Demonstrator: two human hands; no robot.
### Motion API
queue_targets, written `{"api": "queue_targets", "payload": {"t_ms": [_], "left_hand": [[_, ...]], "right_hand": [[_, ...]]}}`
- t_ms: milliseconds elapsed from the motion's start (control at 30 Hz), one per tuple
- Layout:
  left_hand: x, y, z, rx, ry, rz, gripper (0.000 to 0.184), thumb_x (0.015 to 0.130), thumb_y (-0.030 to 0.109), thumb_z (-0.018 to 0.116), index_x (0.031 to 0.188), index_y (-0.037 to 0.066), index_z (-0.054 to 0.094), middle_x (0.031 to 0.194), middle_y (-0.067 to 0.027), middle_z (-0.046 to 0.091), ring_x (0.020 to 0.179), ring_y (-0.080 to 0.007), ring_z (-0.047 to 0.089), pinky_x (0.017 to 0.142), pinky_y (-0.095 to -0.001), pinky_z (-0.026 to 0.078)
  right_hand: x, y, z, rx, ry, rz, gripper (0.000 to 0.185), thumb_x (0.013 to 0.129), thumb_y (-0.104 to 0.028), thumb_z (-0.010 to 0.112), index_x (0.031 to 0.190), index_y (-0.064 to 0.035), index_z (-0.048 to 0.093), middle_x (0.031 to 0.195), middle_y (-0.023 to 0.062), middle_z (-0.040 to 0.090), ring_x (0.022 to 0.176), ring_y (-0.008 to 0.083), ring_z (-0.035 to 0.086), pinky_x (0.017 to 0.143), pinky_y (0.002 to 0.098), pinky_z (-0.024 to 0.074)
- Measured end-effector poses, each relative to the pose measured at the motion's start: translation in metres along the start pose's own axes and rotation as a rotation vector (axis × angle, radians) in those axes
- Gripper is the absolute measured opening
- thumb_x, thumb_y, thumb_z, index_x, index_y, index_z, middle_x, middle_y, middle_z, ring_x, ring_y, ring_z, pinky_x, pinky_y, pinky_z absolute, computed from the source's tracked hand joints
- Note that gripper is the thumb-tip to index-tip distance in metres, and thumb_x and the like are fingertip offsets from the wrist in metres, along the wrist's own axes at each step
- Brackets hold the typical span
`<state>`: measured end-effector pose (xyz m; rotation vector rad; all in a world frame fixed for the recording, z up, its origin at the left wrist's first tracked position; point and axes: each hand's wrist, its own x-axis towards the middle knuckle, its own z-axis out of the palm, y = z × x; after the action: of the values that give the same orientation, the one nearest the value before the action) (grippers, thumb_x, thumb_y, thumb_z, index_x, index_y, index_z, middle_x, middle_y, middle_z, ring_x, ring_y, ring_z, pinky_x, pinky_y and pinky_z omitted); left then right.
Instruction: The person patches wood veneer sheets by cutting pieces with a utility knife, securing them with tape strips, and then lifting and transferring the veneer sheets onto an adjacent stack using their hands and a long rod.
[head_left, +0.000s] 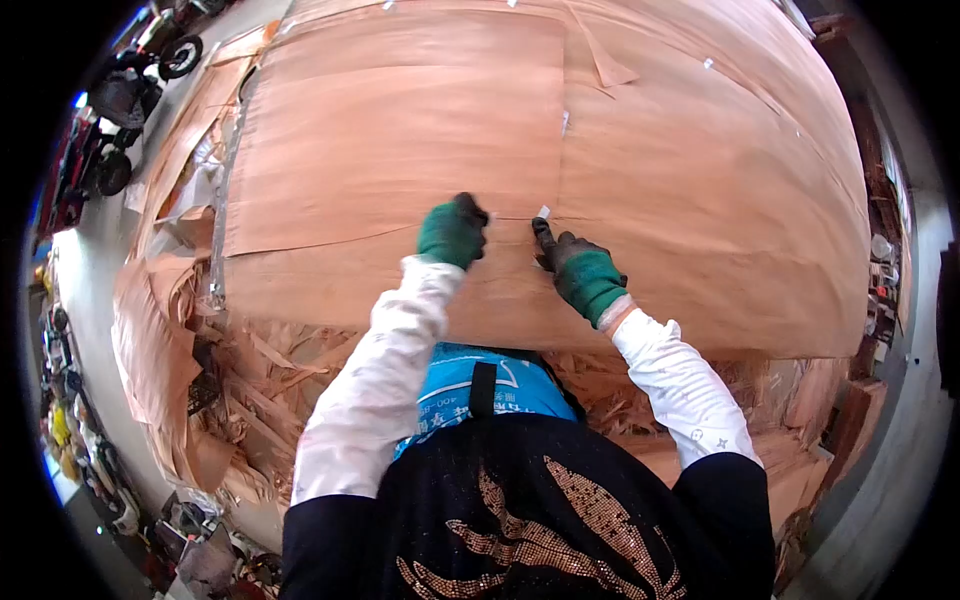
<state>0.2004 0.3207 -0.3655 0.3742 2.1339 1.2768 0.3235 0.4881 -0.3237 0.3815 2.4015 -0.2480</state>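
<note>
The left hand [453, 232] is curled up like a fist above the near edge of the wood sheet; whether its fingertips pinch anything, I can't tell. The right hand [580, 268] has its index finger stretched out to a small white tape piece [543, 212], the other fingers loosely bent; whether it presses or pinches is also unclear. Both wear green knitted gloves with black-coated fingers.

Nearest is a black shirt [520, 520] with a leafy pattern of coppery studs. Beyond it, a bright blue apron [450, 385] carries white Chinese print and a number that seems to start "400-8", crossed by a black strap [482, 390]. The pale sleeves [370, 360] are wrinkled, with small printed motifs.

Torn, curling wood scraps [260, 400] lie in a tangle along the near side and to the left. The wood sheet [400, 130], thin, pinkish-tan and faintly rippled, lies at left on a broader wood layer [720, 220], its right edge straight. Another white tab [565, 123] sits at that edge, farther off. Toward the far side, a pointed flap [610, 65] lies on the surface. At far left stand wheeled vehicles [120, 110].
</note>
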Motion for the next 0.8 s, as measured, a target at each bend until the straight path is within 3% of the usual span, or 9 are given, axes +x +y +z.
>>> {"api": "queue_targets", "payload": {"t_ms": [33,133,233,267,367,467,600,733,800], "left_hand": [[-0.010,0.003,-0.025,-0.285,-0.069,-0.184,0.019,0.087,0.009,0.059,0.105,0.005,0.063,0.080,-0.0143,0.066,0.066,-0.0219,0.067,0.054,-0.0318,0.056],[-0.035,-0.029,-0.071,-0.689,0.081,-0.200,0.051,0.094,0.030,0.057,0.138,0.011,0.041,0.089,-0.0130,0.066,0.073,-0.0213,0.067,0.057,-0.0320,0.058],[-0.048,-0.053,-0.086,-0.792,0.154,-0.158,0.050,0.096,0.035,0.053,0.140,0.016,0.039,0.086,-0.0139,0.066,0.062,-0.0199,0.065,0.055,-0.0302,0.056],[-0.047,-0.058,-0.087,-0.807,0.178,-0.164,0.049,0.097,0.033,0.052,0.141,0.017,0.038,0.086,-0.0139,0.066,0.061,-0.0195,0.064,0.055,-0.0304,0.056],[-0.037,-0.067,-0.081,-0.830,0.243,-0.190,0.047,0.098,0.030,0.050,0.142,0.019,0.037,0.085,-0.0137,0.066,0.058,-0.0182,0.063,0.053,-0.0314,0.055],[-0.033,-0.061,-0.073,-0.791,0.337,-0.221,0.050,0.096,0.018,0.053,0.142,0.019,0.036,0.085,-0.0102,0.064,0.059,-0.0170,0.061,0.053,-0.0336,0.054],[-0.037,-0.064,-0.072,-0.885,0.307,-0.204,0.066,0.086,-0.004,0.057,0.144,0.019,0.033,0.090,-0.0057,0.061,0.070,-0.0172,0.061,0.058,-0.0320,0.054],[-0.030,-0.084,-0.063,-0.893,0.313,-0.011,0.068,0.086,-0.011,0.052,0.145,0.016,0.032,0.089,-0.0060,0.062,0.070,-0.0133,0.059,0.061,-0.0279,0.051],[-0.028,-0.087,-0.064,-0.843,0.308,-0.061,0.068,0.086,-0.011,0.053,0.145,0.015,0.032,0.089,-0.0066,0.063,0.070,-0.0130,0.059,0.060,-0.0270,0.051]], "right_hand": [[-0.001,-0.002,-0.002,-0.008,0.005,0.006,0.060,0.096,-0.037,0.044,0.149,-0.0237,0.019,0.115,0.0190,0.057,0.105,0.0369,0.059,0.084,0.0527,0.0481],[-0.004,-0.003,-0.004,0.018,0.018,0.027,0.064,0.094,-0.021,0.049,0.150,-0.0216,0.018,0.110,0.0205,0.058,0.106,0.0357,0.058,0.086,0.0447,0.0475],[-0.007,-0.003,-0.017,0.168,0.003,-0.018,0.062,0.090,-0.011,0.054,0.146,-0.0200,0.029,0.113,0.0190,0.058,0.105,0.0346,0.058,0.087,0.0439,0.0471],[0.002,-0.004,-0.005,0.248,0.104,-0.073,0.059,0.084,-0.003,0.058,0.139,-0.0170,0.041,0.116,0.0173,0.059,0.104,0.0345,0.058,0.086,0.0422,0.0469],[0.007,-0.053,-0.019,0.047,0.302,-0.296,0.038,0.090,-0.020,0.055,0.126,-0.0139,0.049,0.118,0.0114,0.058,0.107,0.0323,0.058,0.081,0.0476,0.0491],[0.035,-0.105,-0.001,-0.080,0.661,-0.484,0.039,0.086,-0.022,0.055,0.125,-0.0166,0.050,0.118,0.0059,0.055,0.111,0.0259,0.055,0.076,0.0439,0.0496],[0.074,-0.151,0.014,-0.192,0.795,-0.504,0.039,0.084,-0.025,0.054,0.122,-0.0202,0.052,0.122,0.0011,0.049,0.117,0.0208,0.045,0.073,0.0416,0.0480],[0.084,-0.152,0.026,-0.322,0.857,-0.574,0.033,0.082,-0.025,0.053,0.114,-0.0159,0.058,0.123,0.0040,0.049,0.118,0.0261,0.044,0.072,0.0414,0.0475],[0.088,-0.149,0.029,-0.323,0.870,-0.603,0.033,0.082,-0.025,0.054,0.113,-0.0156,0.059,0.123,0.0044,0.049,0.116,0.0257,0.044,0.072,0.0416,0.0475]]}}
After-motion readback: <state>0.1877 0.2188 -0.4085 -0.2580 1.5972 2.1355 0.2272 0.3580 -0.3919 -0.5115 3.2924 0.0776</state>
